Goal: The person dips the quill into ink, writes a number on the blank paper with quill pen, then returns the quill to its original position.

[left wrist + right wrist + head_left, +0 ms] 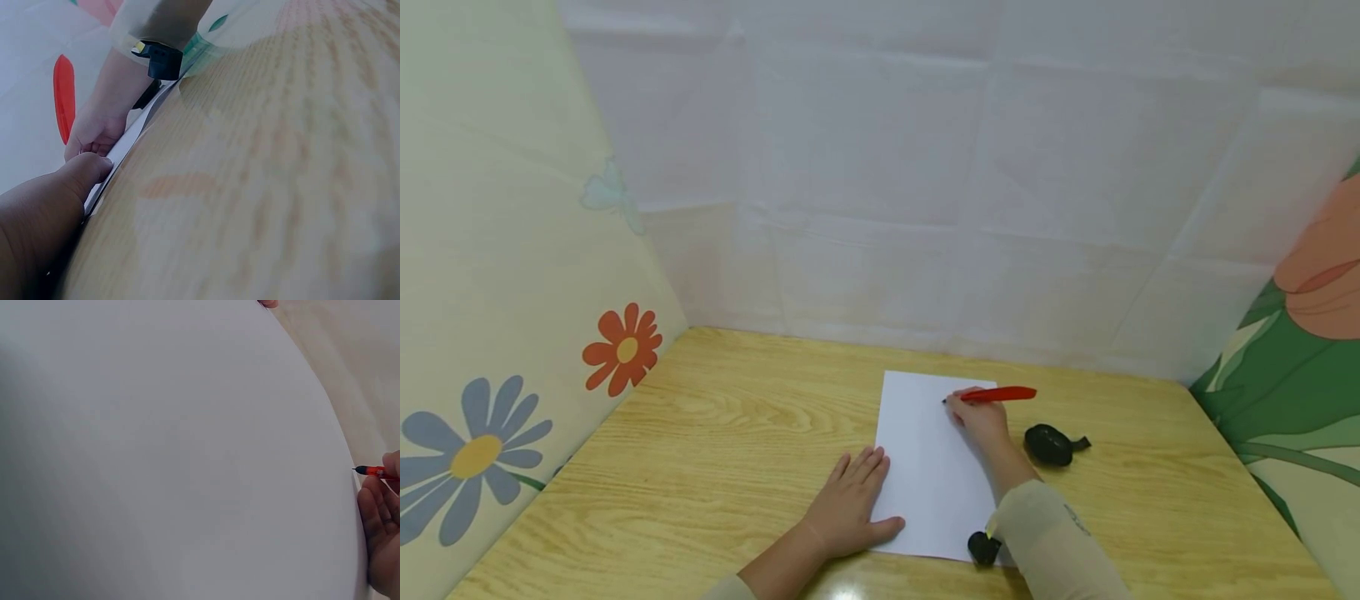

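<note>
Left hand (pixel 850 508) flat on lower-left edge of white paper (pixel 925 467) — right hand (pixel 983 423) pinches red pen (pixel 1007 393) over its upper part.
Too light a left-hand press — paper could skid on table (pixel 760 417).

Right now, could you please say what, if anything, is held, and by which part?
The right hand holds a red pen near its tip; the left hand holds nothing.

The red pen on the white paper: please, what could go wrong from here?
The left hand rests at the left edge of the paper, so the sheet might turn while the right hand works near the upper right.
The black object lies close to the right hand, which could bump it.
</note>
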`<state>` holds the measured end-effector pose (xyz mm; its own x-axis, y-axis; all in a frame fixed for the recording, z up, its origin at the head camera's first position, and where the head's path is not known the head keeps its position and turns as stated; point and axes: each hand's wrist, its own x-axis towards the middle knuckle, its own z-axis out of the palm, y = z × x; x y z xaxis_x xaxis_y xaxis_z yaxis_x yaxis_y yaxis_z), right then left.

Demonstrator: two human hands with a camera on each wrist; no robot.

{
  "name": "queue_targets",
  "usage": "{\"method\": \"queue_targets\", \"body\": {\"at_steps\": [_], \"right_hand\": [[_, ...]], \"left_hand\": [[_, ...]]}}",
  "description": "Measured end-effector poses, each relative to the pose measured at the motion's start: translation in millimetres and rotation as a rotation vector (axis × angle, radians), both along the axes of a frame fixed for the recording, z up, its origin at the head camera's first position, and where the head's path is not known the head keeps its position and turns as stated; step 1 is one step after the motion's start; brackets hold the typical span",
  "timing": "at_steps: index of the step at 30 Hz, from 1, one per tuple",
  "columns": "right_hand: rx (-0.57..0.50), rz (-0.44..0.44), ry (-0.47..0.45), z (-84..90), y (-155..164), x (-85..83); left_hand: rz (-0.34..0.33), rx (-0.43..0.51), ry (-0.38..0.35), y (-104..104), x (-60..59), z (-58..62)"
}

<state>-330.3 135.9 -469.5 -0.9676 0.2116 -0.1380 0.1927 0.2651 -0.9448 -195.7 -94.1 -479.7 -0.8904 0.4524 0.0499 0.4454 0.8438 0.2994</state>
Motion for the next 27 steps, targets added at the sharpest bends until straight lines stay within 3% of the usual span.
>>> {"method": "queue_targets", "body": {"at_steps": [27], "right_hand": [[-0.016, 0.05, -0.012, -1.4, -1.8, -1.7]], "left_hand": [[0.001, 0.005, 0.0, 0.7, 0.3, 0.3]]}}
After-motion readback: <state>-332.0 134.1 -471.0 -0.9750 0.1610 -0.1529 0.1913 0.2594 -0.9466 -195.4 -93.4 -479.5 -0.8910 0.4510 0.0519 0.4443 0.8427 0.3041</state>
